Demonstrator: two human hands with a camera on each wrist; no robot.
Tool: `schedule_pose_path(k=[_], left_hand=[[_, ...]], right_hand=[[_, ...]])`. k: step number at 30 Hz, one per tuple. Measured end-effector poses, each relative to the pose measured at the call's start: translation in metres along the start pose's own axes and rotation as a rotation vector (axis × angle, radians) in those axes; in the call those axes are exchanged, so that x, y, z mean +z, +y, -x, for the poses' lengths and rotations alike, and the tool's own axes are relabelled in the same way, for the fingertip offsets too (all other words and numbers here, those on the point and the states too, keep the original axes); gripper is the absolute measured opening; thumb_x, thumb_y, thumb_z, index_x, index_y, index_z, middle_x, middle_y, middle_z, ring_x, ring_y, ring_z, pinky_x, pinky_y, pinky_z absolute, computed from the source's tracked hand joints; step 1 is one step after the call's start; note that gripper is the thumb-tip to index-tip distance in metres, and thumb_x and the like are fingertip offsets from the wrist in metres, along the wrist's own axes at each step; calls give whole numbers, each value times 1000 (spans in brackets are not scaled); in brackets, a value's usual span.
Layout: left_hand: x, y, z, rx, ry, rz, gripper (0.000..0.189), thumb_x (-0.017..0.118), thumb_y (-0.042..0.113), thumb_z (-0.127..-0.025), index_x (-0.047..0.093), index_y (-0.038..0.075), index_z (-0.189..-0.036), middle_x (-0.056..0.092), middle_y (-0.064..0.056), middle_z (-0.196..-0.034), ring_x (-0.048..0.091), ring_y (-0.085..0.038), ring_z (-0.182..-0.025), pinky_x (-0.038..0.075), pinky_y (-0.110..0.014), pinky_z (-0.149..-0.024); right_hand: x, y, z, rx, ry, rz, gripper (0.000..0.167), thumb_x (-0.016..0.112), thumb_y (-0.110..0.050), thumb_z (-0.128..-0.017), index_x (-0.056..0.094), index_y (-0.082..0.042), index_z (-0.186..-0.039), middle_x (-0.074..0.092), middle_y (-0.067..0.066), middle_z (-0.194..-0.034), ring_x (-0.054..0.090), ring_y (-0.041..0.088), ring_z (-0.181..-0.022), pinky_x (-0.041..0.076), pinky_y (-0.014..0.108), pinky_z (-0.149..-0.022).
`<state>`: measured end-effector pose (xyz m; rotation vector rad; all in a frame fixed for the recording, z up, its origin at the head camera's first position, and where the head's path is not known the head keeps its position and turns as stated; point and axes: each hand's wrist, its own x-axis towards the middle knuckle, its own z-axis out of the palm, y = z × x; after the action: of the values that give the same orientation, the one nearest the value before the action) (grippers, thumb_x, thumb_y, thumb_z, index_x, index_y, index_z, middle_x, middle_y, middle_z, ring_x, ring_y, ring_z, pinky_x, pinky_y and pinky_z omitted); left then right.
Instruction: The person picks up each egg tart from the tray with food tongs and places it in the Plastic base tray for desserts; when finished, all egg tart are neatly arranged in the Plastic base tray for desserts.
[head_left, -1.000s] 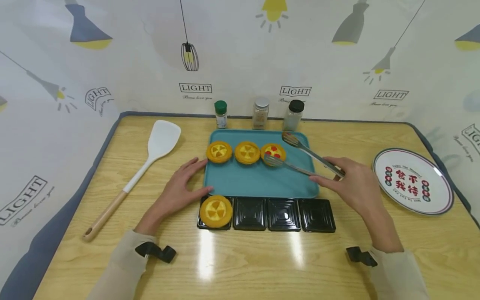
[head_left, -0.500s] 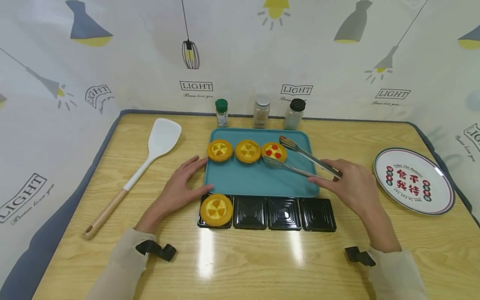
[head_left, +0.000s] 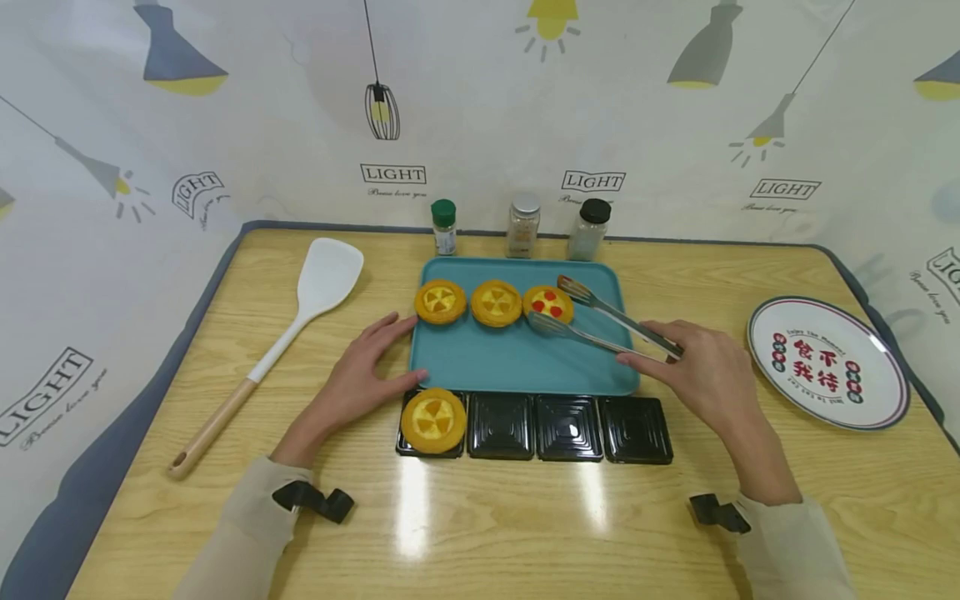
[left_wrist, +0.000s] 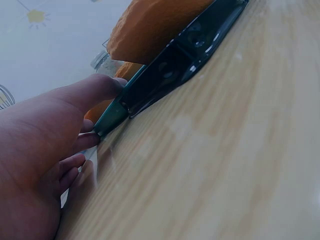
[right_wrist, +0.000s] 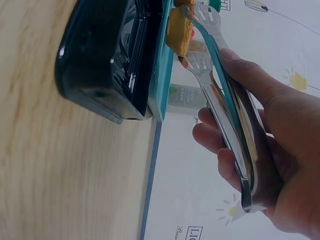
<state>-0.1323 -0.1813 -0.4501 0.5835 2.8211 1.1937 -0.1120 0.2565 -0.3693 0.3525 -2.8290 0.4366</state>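
My right hand (head_left: pixel 701 367) holds metal tongs (right_wrist: pixel 232 115), thumb on one arm and fingers round the other. Their spread tips lie on either side of a tart with red pieces (head_left: pixel 547 306), at the right of a row on the teal tray (head_left: pixel 517 358). Two tarts with yellow wedge toppings, a middle tart (head_left: pixel 496 302) and a left tart (head_left: pixel 440 302), share that row. Against the tray's left edge rests my left hand (head_left: pixel 363 371), fingers and thumb spread along the rim. A nearer tart (head_left: pixel 433 421) sits in the leftmost black square dish.
Several black square dishes (head_left: pixel 501 427) line the tray's near side. A white spatula (head_left: pixel 300 321) with a wooden handle lies left, a printed plate (head_left: pixel 828 404) right. Behind the tray stand a green-capped jar (head_left: pixel 444 227), a silver-capped jar (head_left: pixel 522 227) and a black-capped jar (head_left: pixel 588 229).
The tips of the tongs have shifted slightly around the tart with red pieces, the far tip a little lower and leftward. My left hand stays at the tray's edge.
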Motion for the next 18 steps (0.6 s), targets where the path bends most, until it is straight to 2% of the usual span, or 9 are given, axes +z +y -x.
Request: schedule_pose_path(k=[18], left_hand=[[1, -3, 0, -3, -2, 5, 80, 70, 56, -85, 38, 28, -152, 27, -6, -158, 21, -26, -144, 23, -61, -110]], right_hand=[[1, -1, 1, -39, 56, -3, 51, 81, -50, -76, 76, -12, -110, 46, -4, -60, 38, 13, -50, 26, 30, -41]])
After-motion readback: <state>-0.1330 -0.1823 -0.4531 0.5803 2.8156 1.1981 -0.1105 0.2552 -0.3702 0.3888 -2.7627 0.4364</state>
